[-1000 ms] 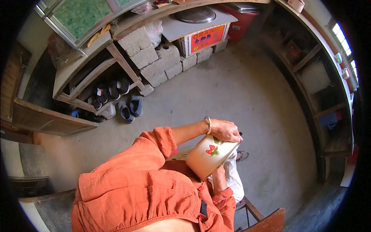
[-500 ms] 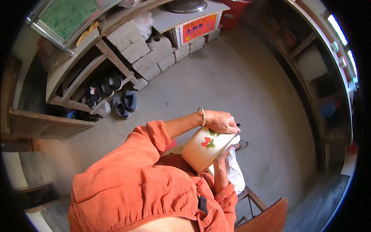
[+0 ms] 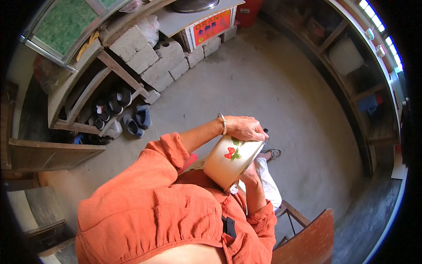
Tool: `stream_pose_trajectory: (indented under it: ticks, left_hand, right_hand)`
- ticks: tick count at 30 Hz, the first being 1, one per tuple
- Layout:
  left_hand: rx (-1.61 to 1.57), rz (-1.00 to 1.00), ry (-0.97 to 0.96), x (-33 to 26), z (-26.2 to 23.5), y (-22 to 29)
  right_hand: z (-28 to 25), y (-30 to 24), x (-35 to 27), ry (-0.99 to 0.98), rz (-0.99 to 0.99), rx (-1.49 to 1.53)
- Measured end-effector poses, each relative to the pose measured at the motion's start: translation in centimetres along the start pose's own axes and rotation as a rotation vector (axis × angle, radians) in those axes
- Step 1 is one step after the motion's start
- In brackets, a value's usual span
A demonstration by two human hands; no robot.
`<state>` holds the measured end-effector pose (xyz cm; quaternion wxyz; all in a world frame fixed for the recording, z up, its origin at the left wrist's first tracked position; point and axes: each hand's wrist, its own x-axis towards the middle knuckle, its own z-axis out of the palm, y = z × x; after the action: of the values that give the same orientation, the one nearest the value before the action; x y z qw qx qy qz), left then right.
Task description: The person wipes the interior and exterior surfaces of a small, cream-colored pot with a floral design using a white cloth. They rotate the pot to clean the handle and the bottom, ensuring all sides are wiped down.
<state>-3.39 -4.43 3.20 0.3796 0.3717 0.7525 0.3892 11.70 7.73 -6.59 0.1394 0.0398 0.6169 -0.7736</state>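
A cream enamel pot (image 3: 216, 166) with a red strawberry and green leaf pattern rests over my lap, tipped so its opening faces right. My left hand (image 3: 244, 128), with a bangle at the wrist, is closed over the pot's upper rim. A small black piece (image 3: 265, 131) sticks out beside its fingertips. At the mouth of the pot is my right hand (image 3: 250, 174); its fingers are hidden behind the rim, so what they hold does not show. A bit of white material (image 3: 233, 189) shows at the pot's lower edge.
A wooden rack (image 3: 77, 127) with several shoes stands at the left. Concrete blocks (image 3: 162, 66) support a board with a round metal lid (image 3: 195, 5) near an orange-labelled box (image 3: 212, 29). Dark shelves (image 3: 351, 88) line the right. A reddish wooden seat (image 3: 310, 240) is close by my right side.
My view has shifted slightly, so the room sits a little to the left. The right hand has moved lower along the pot's mouth. My left hand keeps its hold on the rim.
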Motion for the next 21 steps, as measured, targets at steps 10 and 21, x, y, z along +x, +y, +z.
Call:
stream_pose_trajectory:
  ticks: [10,21]
  left_hand:
    - [-0.014,0.058,-0.009,1.1,0.4,-1.1]
    - [-0.077,0.070,-0.009,0.5,0.2,-1.5]
  right_hand:
    - [2.0,-2.2,-2.7,0.077,0.188,0.430]
    - [2.4,0.8,-0.3,0.202,0.119,0.564]
